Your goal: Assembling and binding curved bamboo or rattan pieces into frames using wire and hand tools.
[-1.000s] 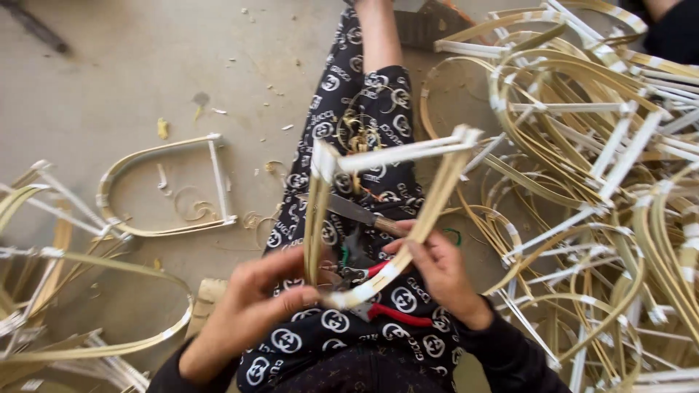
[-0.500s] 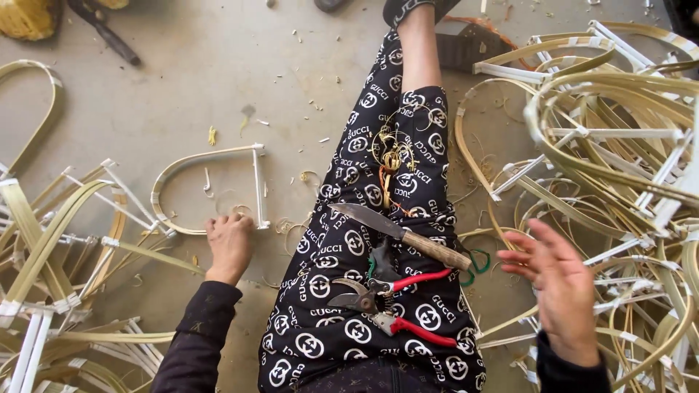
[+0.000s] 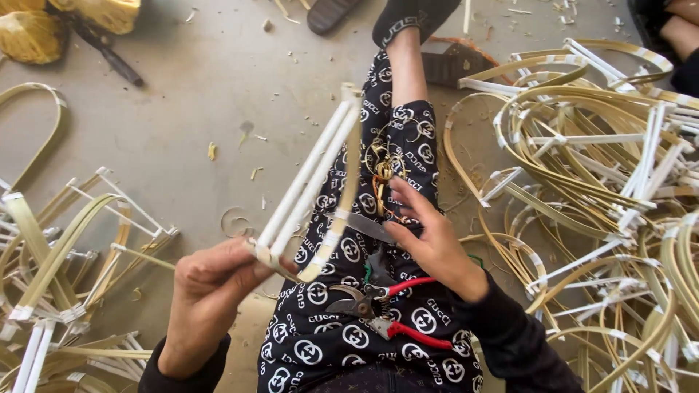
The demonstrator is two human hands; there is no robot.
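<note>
Far left of the fingers: loose bent bamboo frames (image 3: 65, 255) heaped on the concrete floor (image 3: 204, 94). Left hand (image 3: 211, 291), fingers curled tight and clamped on the lower end of a bent bamboo frame (image 3: 313, 189) with white sticks, raised slanting up and away from the knuckles. Just right of those fingers, on the patterned trouser lap (image 3: 342, 342): red-handled pruning shears (image 3: 386, 309), below the other palm. Right hand (image 3: 429, 244), fingers (image 3: 408, 200) spread apart, tips resting on a knife (image 3: 364, 225) laid across the thigh, gripping nothing as far as can be told. Beyond the fingertips, a tangle of yellowish strips (image 3: 382, 164). Far right: a large pile of finished frames (image 3: 604, 189).
</note>
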